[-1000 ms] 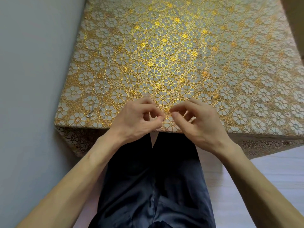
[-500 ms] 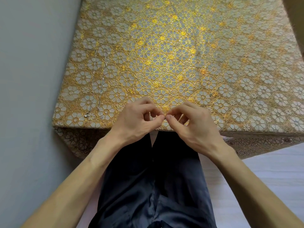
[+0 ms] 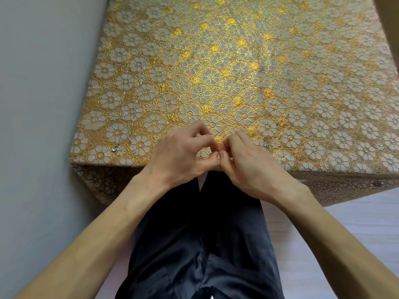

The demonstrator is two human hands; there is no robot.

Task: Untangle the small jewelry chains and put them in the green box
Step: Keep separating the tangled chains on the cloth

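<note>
A thin silver chain (image 3: 134, 108) lies stretched out in a long narrow loop on the left side of the table, its clasp at the near end. My left hand (image 3: 183, 156) and my right hand (image 3: 248, 165) meet at the table's front edge, with thumbs and forefingers pinched tip to tip on a second fine chain. Small silver bits of that second chain (image 3: 265, 144) show on the cloth just right of my right hand. The part between my fingers is too fine to make out. No green box is in view.
The table is covered by a gold and white flower-patterned cloth (image 3: 216, 72) that hangs over the front edge. A grey wall (image 3: 43, 104) runs close along the table's left side. My dark trousers (image 3: 200, 234) fill the space below the hands.
My two hands have closed the gap between them, and their fingertips now touch. The chain on the left has not moved.
</note>
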